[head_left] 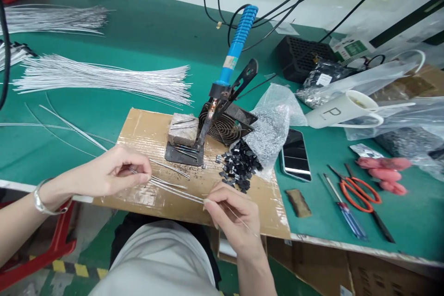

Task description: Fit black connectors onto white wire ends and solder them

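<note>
My left hand [113, 171] pinches a small bunch of thin white wires [173, 189] over a taped cardboard sheet [145, 132]. My right hand [232, 215] grips the same wires farther along, near the table's front edge. A blue-handled soldering iron [237, 48] leans in its metal stand [225, 122] just beyond the hands, its tip down by a grey block [183, 128]. A heap of small black parts [241, 166] lies to the right of the stand, beside my right hand.
Fans of white wires [104, 78] cover the green table on the left. To the right lie a clear bag [274, 125], a phone [294, 155], a screwdriver [345, 215], orange scissors [357, 189], a white mug [342, 108] and black cables [277, 7].
</note>
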Demonstrator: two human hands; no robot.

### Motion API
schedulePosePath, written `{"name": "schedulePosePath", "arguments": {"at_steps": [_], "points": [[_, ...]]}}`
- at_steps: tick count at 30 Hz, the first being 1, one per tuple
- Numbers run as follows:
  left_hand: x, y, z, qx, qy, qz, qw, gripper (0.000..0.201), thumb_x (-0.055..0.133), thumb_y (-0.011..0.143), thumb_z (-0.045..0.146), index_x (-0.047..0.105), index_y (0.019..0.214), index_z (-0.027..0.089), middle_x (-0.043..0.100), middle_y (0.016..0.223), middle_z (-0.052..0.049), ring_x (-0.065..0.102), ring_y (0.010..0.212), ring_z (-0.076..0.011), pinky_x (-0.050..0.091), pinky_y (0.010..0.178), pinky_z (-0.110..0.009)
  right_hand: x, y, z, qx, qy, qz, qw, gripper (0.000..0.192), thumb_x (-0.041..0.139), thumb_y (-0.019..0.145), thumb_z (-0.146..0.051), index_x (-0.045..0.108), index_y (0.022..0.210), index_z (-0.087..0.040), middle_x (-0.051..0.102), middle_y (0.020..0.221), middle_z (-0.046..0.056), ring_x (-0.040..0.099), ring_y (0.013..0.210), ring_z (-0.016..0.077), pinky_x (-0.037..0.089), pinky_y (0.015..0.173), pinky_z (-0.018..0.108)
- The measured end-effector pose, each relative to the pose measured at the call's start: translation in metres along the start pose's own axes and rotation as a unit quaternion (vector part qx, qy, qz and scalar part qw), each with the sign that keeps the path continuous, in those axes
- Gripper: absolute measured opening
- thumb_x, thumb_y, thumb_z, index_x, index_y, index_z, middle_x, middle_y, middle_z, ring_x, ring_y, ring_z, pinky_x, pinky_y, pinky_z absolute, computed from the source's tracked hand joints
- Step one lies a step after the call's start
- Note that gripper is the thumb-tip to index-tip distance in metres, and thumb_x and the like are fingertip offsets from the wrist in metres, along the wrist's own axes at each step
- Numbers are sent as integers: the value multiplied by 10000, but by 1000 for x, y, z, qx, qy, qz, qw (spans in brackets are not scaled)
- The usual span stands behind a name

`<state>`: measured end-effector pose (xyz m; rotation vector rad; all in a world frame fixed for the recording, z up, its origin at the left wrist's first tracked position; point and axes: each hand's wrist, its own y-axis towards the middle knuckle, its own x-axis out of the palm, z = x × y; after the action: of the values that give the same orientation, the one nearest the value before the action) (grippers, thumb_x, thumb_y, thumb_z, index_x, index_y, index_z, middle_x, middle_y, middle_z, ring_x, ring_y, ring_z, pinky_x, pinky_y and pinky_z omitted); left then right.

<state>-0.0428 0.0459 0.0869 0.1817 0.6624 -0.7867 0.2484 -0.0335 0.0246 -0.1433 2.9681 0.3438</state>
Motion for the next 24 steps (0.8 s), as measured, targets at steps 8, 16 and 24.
{"name": "schedulePosePath", "arguments": {"at_steps": [8,16,24], "points": [[71,13,39,14,55,60,997,184,485,1035,189,626,1151,216,716,982,-46,670,865,-204,508,748,-305,12,1,-7,-26,-82,-15,996,202,639,958,-152,652,760,-189,556,663,-28,492,581,110,366,540,246],[87,36,37,-139,-263,41,954,242,510,1025,329,594,856,179,523,717,29,441,628,-119,347,564,-241,20,-7,5,101,101,115,983,276,676,977,-251,696,706,-200,500,568,-48,453,484,82,339,459,210],[85,44,33,-181,-337,116,916,223,623,947,327,623,814,148,568,669,18,480,612,-101,351,553,-211,11,2,15,215,355,153,896,582,467,1018,-613,830,838,-195,572,586,17,536,463,119,472,377,205]]}}
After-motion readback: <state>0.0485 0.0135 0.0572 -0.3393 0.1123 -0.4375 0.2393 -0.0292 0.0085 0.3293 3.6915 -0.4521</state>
